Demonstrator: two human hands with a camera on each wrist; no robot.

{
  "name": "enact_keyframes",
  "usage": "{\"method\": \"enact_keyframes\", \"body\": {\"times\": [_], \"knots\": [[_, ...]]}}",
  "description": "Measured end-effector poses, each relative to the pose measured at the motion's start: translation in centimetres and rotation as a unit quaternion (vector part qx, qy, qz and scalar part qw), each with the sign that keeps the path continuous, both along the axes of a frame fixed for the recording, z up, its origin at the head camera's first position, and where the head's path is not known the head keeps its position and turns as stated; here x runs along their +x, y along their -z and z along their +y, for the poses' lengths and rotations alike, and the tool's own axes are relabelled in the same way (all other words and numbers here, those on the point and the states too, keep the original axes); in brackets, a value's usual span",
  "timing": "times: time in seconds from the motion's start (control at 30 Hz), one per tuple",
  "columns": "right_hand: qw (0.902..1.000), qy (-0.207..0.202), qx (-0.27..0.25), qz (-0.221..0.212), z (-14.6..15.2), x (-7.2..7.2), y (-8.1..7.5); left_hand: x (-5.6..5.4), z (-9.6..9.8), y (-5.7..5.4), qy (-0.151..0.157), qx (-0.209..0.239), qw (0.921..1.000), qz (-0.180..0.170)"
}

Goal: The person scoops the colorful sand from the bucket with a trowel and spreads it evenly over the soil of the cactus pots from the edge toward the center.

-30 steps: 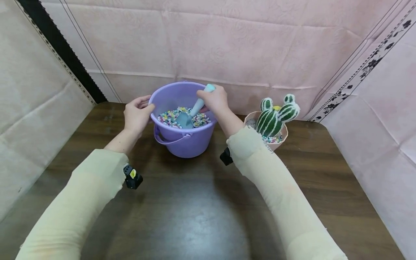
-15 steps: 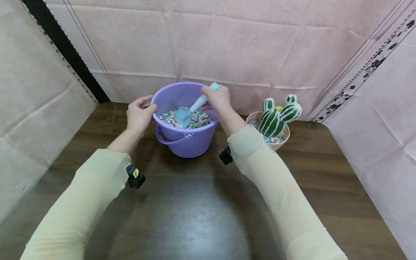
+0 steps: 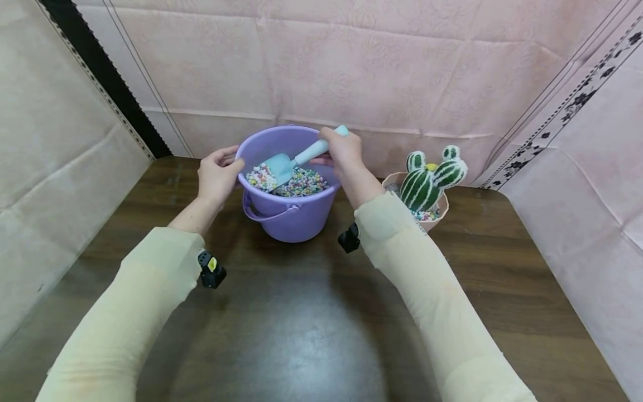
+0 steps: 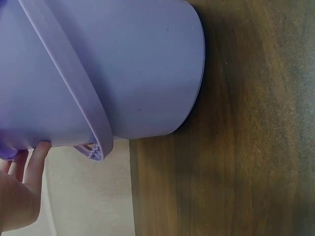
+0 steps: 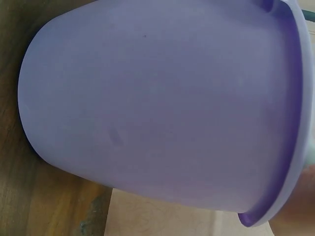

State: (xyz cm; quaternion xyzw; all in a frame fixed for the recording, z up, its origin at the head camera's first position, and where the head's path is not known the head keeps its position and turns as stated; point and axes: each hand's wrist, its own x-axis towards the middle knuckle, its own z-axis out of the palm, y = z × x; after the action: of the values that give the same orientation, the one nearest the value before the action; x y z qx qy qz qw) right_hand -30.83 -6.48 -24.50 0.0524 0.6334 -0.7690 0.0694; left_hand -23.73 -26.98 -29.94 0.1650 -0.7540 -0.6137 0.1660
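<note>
A purple bucket (image 3: pixel 301 220) with small pastel beads (image 3: pixel 307 183) in it stands on the wooden table. My left hand (image 3: pixel 217 176) grips its left rim; in the left wrist view, fingers (image 4: pixel 35 164) touch the bucket's outer wall (image 4: pixel 147 69) below the rim. Over the bucket's right rim, my right hand (image 3: pixel 346 149) holds a light blue toy shovel (image 3: pixel 280 166) by its handle. The shovel's blade slants down to the left inside the bucket, with beads heaped at its front. The right wrist view shows mostly the bucket's side (image 5: pixel 157 108), the hand partly hidden behind the rim.
A knitted green-and-white cactus (image 3: pixel 419 188) stands in a pale pink pot (image 3: pixel 442 215) with colourful beads, right of the bucket. Pinkish cloth (image 3: pixel 372 72) hangs behind the table (image 3: pixel 301 335) and along both sides. The bucket's handle (image 3: pixel 261 216) hangs down in front.
The shovel has tilted flatter, its grip end moving right with my right hand, and its blade shows more above the beads. My left hand keeps its hold on the rim.
</note>
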Motion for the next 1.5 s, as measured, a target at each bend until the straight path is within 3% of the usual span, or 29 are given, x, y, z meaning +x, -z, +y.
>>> {"method": "enact_keyframes", "body": {"times": [0.93, 1.27, 1.5], "knots": [[0.9936, 0.019, -0.104, -0.040, 1.8, -0.7, -0.4, 0.1, 0.0, -0.1, 0.007, 0.005, 1.0000, 0.001], [0.9875, 0.044, -0.137, -0.064, 3.2, -0.8, -1.6, 0.2, 0.2, -0.1, 0.007, 0.005, 1.0000, 0.001], [0.9863, 0.061, -0.145, -0.051, 4.4, -0.8, -2.8, 0.0, 0.0, -0.1, 0.007, -0.002, 0.9999, -0.007]]}}
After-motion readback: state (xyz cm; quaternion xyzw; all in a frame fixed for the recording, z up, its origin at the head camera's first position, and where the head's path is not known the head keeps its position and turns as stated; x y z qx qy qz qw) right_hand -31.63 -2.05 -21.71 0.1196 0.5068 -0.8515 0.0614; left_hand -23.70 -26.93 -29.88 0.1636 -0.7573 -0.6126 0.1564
